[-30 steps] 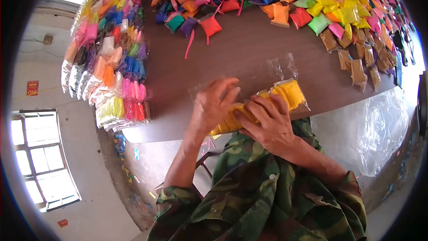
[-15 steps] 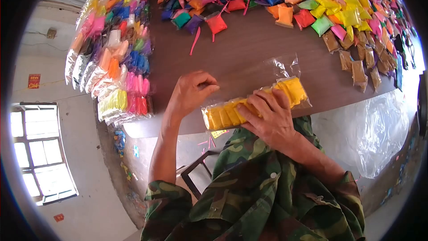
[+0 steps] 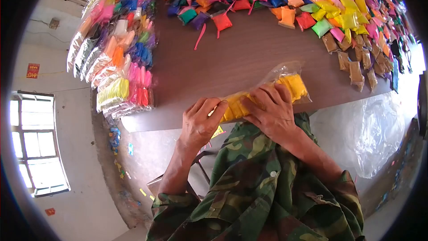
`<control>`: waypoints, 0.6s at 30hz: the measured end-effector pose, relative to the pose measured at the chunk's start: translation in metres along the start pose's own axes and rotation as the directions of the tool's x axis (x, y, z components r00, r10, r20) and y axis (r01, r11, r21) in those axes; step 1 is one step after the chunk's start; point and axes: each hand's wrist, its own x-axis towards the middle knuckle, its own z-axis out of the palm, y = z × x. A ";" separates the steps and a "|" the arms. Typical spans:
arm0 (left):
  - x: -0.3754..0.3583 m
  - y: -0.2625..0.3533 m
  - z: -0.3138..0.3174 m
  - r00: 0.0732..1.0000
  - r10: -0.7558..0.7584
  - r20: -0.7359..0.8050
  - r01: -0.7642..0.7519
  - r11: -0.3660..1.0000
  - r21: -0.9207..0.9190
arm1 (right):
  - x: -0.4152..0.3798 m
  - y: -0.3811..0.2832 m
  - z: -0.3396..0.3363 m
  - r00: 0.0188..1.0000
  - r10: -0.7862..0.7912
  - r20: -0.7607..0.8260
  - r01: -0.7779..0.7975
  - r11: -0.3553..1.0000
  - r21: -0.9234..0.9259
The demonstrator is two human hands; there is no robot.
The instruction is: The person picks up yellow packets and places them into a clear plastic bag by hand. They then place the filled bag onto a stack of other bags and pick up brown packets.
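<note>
A long clear plastic bag (image 3: 292, 87) filled with a row of yellow packets lies at the table's near edge. My left hand (image 3: 201, 119) is closed on the left end of this bag, its fingers curled and thumb pressed in. Over the bag's middle and right part, my right hand (image 3: 273, 110) is closed, fingers bent across the packets. The loose clear film of the bag stands up along its far side. Both hands hide parts of the yellow row.
Stacked bags of coloured packets (image 3: 118, 62) line the table's left side. A heap of small loose packets (image 3: 285, 0) in many colours spreads across the back, with brown packets (image 3: 355, 72) at the right. Clear plastic sheeting (image 3: 379, 129) hangs at the lower right of the brown table (image 3: 196, 69).
My left hand came down and right onto the bag's left end and closed there. My right hand stayed on the bag. The loose film at the bag's far side shifted.
</note>
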 end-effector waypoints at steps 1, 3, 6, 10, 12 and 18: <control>-0.002 0.002 0.000 1.000 -0.003 0.002 0.003 1.000 0.008 | -0.001 0.000 0.001 1.000 0.001 -0.013 -0.002 1.000 -0.006; -0.003 0.004 0.000 1.000 -0.010 -0.001 0.010 1.000 0.014 | -0.002 -0.001 0.002 1.000 0.003 -0.020 -0.003 1.000 0.000; -0.010 0.009 0.003 1.000 0.004 -0.019 -0.003 1.000 0.018 | -0.002 0.001 0.005 0.999 -0.005 -0.043 0.005 1.000 0.006; -0.018 0.015 0.007 1.000 -0.013 -0.014 0.013 1.000 0.008 | -0.006 0.003 0.008 0.995 -0.016 -0.100 0.017 1.000 0.011; -0.021 0.016 0.010 1.000 -0.023 -0.015 0.023 1.000 -0.003 | -0.009 0.004 0.013 0.988 -0.033 -0.148 0.032 0.999 -0.010; -0.027 0.021 0.010 0.998 -0.063 0.001 0.063 0.997 -0.032 | -0.010 0.004 0.015 0.984 -0.038 -0.176 0.035 0.999 -0.018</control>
